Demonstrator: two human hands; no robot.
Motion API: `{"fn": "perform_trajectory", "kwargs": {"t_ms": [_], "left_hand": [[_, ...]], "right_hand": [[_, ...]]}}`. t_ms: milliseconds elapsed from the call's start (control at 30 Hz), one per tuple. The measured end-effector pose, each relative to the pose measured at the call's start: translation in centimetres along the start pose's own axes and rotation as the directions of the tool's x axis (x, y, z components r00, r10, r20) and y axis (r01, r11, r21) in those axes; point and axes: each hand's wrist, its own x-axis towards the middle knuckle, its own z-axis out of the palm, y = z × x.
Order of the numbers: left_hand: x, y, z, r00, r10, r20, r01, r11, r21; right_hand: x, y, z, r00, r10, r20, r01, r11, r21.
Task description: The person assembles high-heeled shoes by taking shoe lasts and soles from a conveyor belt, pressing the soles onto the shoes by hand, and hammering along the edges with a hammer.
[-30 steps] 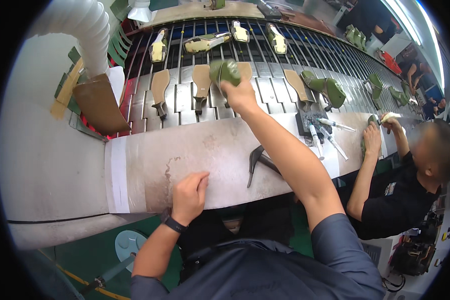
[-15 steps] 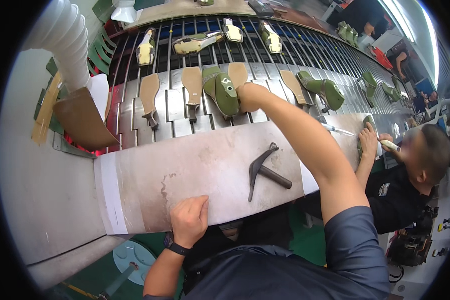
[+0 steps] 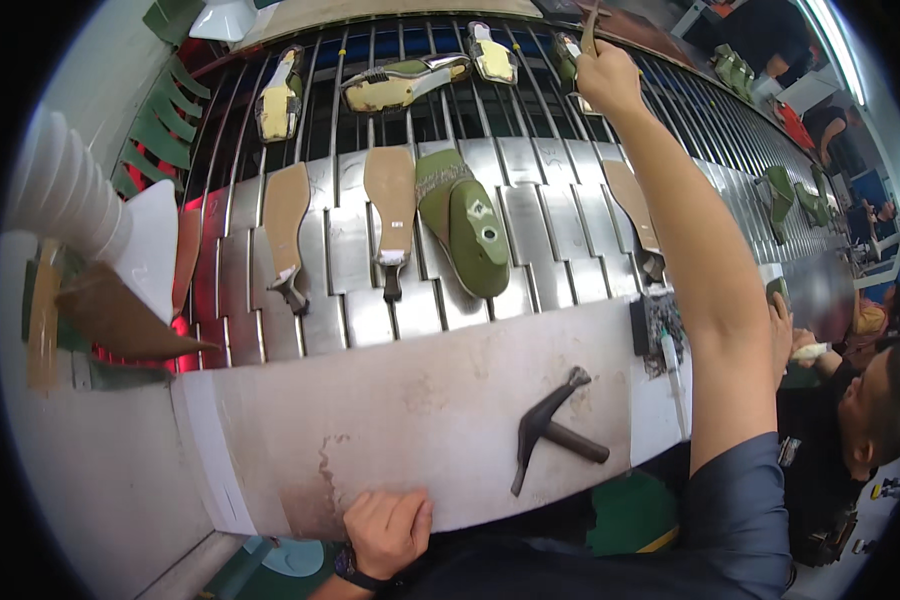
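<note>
Above the rods [image 3: 341, 62], your right hand [image 3: 610, 80] pinches a tan sole [image 3: 590, 30]; your left hand [image 3: 386, 530] (fingers curled together) touches the bench [image 3: 440, 440].

"What colour is the shoe form [image 3: 482, 250]?"
"Olive green, with pale scribbles and a white diamond outline."
"And the soles [image 3: 388, 195]?"
"Plain tan, with dark heels [image 3: 392, 284]."
"The hammer [image 3: 540, 420]?"
"Blackish head, dark brown handle [image 3: 578, 442]."
"How about the worktop [image 3: 450, 430]?"
"Greyish white, blotched with brown stains, with a whiter strip [image 3: 222, 465] near the left end."
"The metal slats [image 3: 555, 235]?"
"Silver, tinged red at the left."
"The sleeve [image 3: 745, 500]?"
"Slate blue. The wristband [image 3: 365, 578] is black."
</note>
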Motion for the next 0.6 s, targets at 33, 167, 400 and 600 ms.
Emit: {"fn": "perform_trajectory", "kwargs": {"t_ms": [33, 167, 400, 600], "left_hand": [[-0.1, 0.0, -0.1, 1.0, -0.015, 0.017, 0.015, 1.0, 0.007], [2.1, 1.5, -1.1, 0.999, -0.045, -0.017, 0.045, 0.999, 0.01], [2.0, 1.1, -1.2, 0.996, -0.077, -0.048, 0.077, 0.997, -0.01], [1.0, 1.1, -1.4, 0.996, -0.022, -0.084, 0.022, 1.0, 0.003]], "right_hand": [[1.8, -0.5, 1.1, 0.978, -0.188, -0.086, 0.172, 0.971, -0.165], [7.6, -0.3, 8.3, 0.912, -0.18, 0.369, 0.339, 0.837, -0.43], [7.1, -2.8, 15.5, 0.917, -0.044, 0.395, 0.257, 0.824, -0.504], [4.6, -3.6, 8.1, 0.922, 0.045, 0.384, 0.109, 0.923, -0.37]]}}
